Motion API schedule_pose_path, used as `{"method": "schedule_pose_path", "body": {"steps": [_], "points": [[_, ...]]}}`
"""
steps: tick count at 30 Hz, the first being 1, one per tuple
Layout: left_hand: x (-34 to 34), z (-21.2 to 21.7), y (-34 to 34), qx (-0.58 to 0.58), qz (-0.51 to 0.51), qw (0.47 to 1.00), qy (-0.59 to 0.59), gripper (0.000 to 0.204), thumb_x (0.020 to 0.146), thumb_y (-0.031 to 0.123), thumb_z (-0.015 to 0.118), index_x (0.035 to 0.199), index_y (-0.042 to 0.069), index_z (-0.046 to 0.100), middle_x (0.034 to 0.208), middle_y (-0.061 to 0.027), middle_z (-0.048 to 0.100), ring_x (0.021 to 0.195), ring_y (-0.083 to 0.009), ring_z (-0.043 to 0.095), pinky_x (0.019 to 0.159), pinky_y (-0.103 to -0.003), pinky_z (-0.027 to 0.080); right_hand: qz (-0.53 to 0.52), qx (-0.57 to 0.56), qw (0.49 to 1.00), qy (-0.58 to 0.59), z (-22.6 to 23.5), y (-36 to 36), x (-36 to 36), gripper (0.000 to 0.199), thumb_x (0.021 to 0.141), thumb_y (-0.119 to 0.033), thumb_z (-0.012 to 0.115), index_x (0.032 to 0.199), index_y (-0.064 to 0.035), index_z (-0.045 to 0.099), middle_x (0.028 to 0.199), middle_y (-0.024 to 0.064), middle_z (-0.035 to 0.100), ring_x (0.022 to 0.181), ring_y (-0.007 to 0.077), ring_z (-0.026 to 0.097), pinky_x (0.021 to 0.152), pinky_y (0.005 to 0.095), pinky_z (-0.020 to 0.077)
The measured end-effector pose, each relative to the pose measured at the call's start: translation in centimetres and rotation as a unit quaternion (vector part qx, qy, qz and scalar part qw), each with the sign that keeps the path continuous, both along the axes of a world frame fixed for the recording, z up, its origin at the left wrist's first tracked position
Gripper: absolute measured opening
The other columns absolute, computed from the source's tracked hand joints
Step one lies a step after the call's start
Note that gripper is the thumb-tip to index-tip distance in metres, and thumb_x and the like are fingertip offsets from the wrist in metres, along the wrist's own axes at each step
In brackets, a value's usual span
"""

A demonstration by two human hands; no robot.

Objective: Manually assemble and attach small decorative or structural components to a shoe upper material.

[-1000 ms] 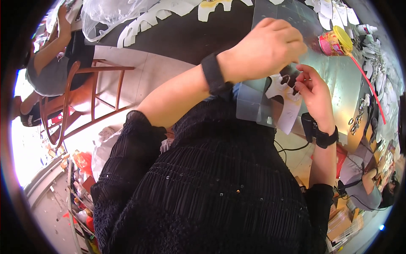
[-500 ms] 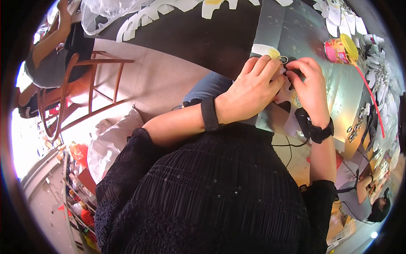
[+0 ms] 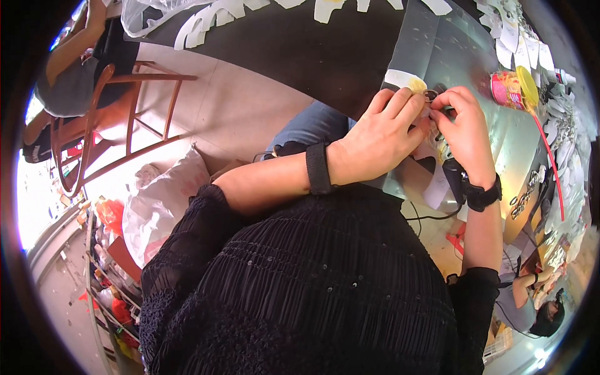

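Observation:
My left hand (image 3: pixel 381 134) reaches over the table's near edge, fingers bent and pressed together; what they grip is hidden beneath them. Beside it, my right hand (image 3: pixel 464 128) pinches with thumb and forefinger at the edge of a small metal ring (image 3: pixel 430 94). The fingertips of both hands almost meet there. Just beyond my left fingers lies a white strip (image 3: pixel 403 79) with a yellow smear at its right end. Below the hands, a pale piece (image 3: pixel 437 189) hangs near the table edge, partly covered by my right wrist.
A pink tub with a yellow rim (image 3: pixel 507 89) and a red tube (image 3: pixel 550 162) stand right of my hands. White cut pieces (image 3: pixel 219 14) line the far edge. Metal rings (image 3: pixel 520 201) lie at the right. A wooden chair (image 3: pixel 131 78) and white sack (image 3: pixel 156 209) are left; co-workers sit nearby.
The view has shifted a little, so the table things sit slightly lower and further right. My right fingertips have come closer to the metal ring and now touch it. My left hand keeps its bent grip.

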State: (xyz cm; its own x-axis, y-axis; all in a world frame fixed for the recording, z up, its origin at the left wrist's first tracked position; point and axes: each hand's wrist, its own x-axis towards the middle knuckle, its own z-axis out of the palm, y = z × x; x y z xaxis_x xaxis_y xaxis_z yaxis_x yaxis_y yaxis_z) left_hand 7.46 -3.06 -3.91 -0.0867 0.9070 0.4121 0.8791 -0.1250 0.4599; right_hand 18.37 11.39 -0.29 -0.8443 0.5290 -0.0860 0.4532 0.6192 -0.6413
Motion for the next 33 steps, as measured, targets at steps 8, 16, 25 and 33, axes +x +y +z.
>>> {"method": "schedule_pose_path", "body": {"steps": [8,16,25,33], "points": [[-0.1,0.0,0.0,0.024,0.014,0.999,0.028,0.034,0.065,0.019,0.064,0.096,0.005,0.06,0.118,-0.0156,0.047,0.111,-0.0279,0.045,0.09,-0.04,0.039,0.047,0.068,0.996,0.018,0.2,-0.7,-0.1,0.012,0.073,0.006,0.059,0.083,0.0004,0.055,0.087,0.011,0.054,0.085,0.0294,0.054,0.075,0.0362,0.0439],[-0.1,0.0,-0.1,0.028,0.007,0.999,0.026,0.033,0.066,0.019,0.064,0.095,0.004,0.06,0.116,-0.0166,0.048,0.11,-0.029,0.046,0.09,-0.041,0.039,0.01,0.04,0.999,0.027,0.3,-1.7,0.0,0.016,0.076,0.006,0.058,0.089,-0.002,0.053,0.085,0.0098,0.056,0.079,0.0274,0.056,0.068,0.0347,0.0463],[-0.2,-0.2,-0.1,0.034,0.007,0.999,0.015,0.034,0.066,0.019,0.065,0.097,0.005,0.062,0.114,-0.0147,0.048,0.109,-0.029,0.046,0.091,-0.041,0.038,-0.024,-0.093,0.995,0.005,0.9,-1.2,-0.5,0.026,0.078,0.008,0.053,0.102,-0.0032,0.053,0.082,0.0093,0.06,0.07,0.0194,0.06,0.066,0.0288,0.0484],[-0.3,-0.1,-0.1,0.008,-0.004,0.999,-0.035,0.034,0.063,0.02,0.07,0.094,0.008,0.063,0.114,-0.0131,0.048,0.112,-0.0286,0.044,0.092,-0.042,0.037,0.041,-0.004,0.999,0.008,0.0,-0.9,-0.3,0.029,0.078,0.008,0.052,0.105,-0.0034,0.049,0.084,0.0098,0.057,0.075,0.0239,0.057,0.068,0.0318,0.0468]]}}
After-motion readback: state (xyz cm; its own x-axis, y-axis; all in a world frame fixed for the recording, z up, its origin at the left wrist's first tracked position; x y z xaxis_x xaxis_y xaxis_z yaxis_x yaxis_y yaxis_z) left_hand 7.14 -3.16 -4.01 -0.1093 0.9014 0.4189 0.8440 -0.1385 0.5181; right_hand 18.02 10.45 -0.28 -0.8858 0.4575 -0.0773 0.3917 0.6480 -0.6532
